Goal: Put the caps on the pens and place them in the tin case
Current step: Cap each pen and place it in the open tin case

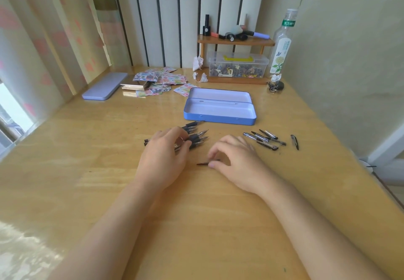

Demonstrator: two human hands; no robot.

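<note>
Lying at the far left of the wooden table, a closed lilac tin is seen, with a scatter of sticker sheets just to its right. Nearer the middle, a bundle of uncapped pens is covered by the left hand, its fingers curled over the barrels; whether any pen is actually gripped cannot be told. Behind the pens, the open blue tin case is set, its tray bare. A single dark cap is pinched at one end between thumb and fingertips of the right hand. Further right, loose caps are strewn on the table.
</note>
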